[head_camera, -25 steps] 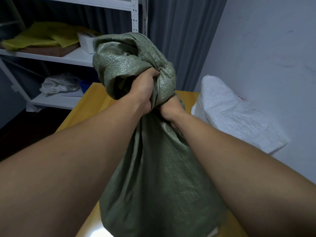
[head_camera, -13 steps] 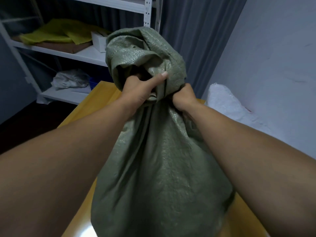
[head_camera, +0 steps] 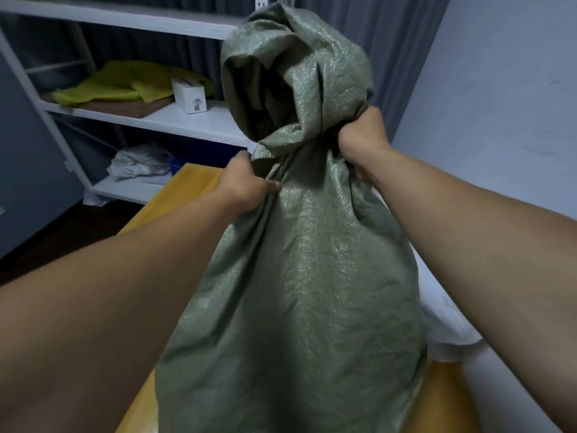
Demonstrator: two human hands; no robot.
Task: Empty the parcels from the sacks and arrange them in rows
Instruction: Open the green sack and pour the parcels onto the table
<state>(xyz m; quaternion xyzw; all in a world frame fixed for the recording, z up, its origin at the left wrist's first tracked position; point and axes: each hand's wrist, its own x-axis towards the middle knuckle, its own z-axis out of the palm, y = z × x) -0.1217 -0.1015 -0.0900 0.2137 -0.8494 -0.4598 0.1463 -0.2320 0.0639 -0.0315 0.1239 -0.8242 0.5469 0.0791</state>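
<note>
Up over the yellow table (head_camera: pixel 175 195), a bulging green sack (head_camera: pixel 299 276) hangs by its gathered neck. Left hand (head_camera: pixel 246 185) pinches folds on one side; right hand (head_camera: pixel 362 135) fists tightly around the other. A white sack (head_camera: pixel 443 323) lies beside it.

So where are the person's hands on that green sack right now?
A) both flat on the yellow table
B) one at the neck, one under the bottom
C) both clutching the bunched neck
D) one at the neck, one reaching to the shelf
C: the left hand and the right hand each clutch the gathered neck of the green sack, one on either side, just below its floppy top.
</note>
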